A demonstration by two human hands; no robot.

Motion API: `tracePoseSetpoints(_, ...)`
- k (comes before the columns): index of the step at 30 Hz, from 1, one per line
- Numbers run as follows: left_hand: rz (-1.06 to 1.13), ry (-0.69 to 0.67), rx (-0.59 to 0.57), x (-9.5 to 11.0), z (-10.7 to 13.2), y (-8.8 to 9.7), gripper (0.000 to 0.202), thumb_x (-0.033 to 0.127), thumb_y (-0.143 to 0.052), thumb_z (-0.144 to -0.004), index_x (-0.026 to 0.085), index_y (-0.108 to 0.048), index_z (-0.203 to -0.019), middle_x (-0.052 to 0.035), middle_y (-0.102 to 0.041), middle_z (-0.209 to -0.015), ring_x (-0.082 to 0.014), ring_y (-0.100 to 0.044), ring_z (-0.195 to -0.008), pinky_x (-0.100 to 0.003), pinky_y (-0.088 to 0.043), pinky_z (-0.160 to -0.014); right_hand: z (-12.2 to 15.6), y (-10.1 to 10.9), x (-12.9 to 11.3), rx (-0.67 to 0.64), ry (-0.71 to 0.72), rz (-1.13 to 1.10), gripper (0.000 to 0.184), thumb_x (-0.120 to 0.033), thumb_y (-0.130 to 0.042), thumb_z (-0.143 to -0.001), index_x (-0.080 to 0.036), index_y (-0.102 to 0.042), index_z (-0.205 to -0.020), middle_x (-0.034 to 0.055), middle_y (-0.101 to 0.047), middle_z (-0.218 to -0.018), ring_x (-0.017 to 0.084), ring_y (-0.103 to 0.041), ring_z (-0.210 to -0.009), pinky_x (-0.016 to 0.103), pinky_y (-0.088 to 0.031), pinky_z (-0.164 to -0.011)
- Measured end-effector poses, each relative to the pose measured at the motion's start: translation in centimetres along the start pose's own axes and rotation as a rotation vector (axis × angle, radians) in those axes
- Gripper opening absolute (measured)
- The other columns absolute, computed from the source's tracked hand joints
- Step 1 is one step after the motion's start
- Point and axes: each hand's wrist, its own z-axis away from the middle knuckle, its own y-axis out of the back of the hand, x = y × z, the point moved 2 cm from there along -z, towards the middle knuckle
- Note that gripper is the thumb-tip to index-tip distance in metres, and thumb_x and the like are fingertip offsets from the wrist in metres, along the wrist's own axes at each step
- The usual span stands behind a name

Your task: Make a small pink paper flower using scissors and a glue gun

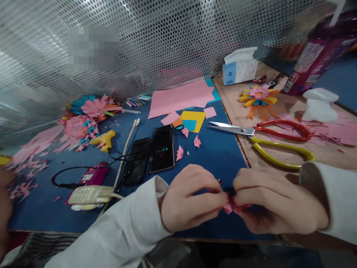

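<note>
My left hand (191,197) and my right hand (275,203) meet near the front edge of the blue table (217,152). Both pinch a small folded pink paper piece (232,206) between their fingertips. Most of the piece is hidden by my fingers. Small folded pink bits (180,152) lie on the blue surface just beyond my hands.
Scissors with red and yellow handles (267,136) lie to the right on a brown board. Two phones (161,149), a yellow glue gun (104,140), a power strip (89,194), paper flowers (83,119), pink sheets (181,97) and a tissue box (240,67) fill the table. A perforated metal screen stands behind.
</note>
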Motion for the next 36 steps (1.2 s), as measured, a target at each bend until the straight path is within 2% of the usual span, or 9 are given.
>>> tracePoseSetpoints(5, -0.076, -0.01, -0.018, 0.33, 0.18, 0.27, 0.014, 0.02, -0.053, -0.087, 0.012, -0.064, -0.09, -0.0065, -0.066, -0.081, -0.0165, -0.062, -0.081, -0.033, -0.052, -0.075, -0.08, -0.01, 0.05, -0.034, -0.021, -0.053, 0.013, -0.009, -0.052, -0.081, -0.018, -0.051, -0.09, 0.0027, -0.062, -0.078, 0.011, -0.06, -0.069, 0.022, -0.051, -0.06)
tracePoseSetpoints(16, -0.054, 0.023, -0.019, 0.51, 0.04, -0.02, 0.015, 0.022, -0.053, -0.088, 0.012, -0.064, -0.087, -0.0062, -0.066, -0.079, -0.0156, -0.062, -0.079, -0.032, -0.052, -0.073, -0.12, 0.06, -0.04, -0.07, -0.037, -0.081, 0.016, -0.006, -0.05, -0.079, -0.018, -0.05, -0.091, 0.0028, -0.062, -0.078, 0.012, -0.061, -0.069, 0.023, -0.051, -0.058)
tracePoseSetpoints(26, -0.045, 0.009, -0.023, 0.26, 0.0, -0.2, 0.013, 0.02, -0.055, -0.087, 0.011, -0.064, -0.085, -0.0058, -0.066, -0.078, -0.0156, -0.062, -0.078, -0.032, -0.052, -0.072, -0.28, 0.22, 0.04, -0.079, -0.061, -0.077, 0.021, -0.005, -0.047, -0.074, -0.02, -0.048, -0.089, 0.0022, -0.06, -0.078, 0.011, -0.058, -0.066, 0.022, -0.048, -0.056)
tracePoseSetpoints(36, -0.063, -0.017, -0.051, 0.36, -0.36, 0.09, 0.017, 0.022, -0.05, -0.09, 0.012, -0.063, -0.085, -0.0056, -0.066, -0.077, -0.0148, -0.063, -0.078, -0.032, -0.052, -0.072, -0.1, 0.15, 0.03, -0.085, -0.059, -0.096, 0.022, -0.005, -0.048, -0.075, -0.02, -0.047, -0.091, 0.002, -0.061, -0.079, 0.011, -0.058, -0.066, 0.021, -0.049, -0.057)
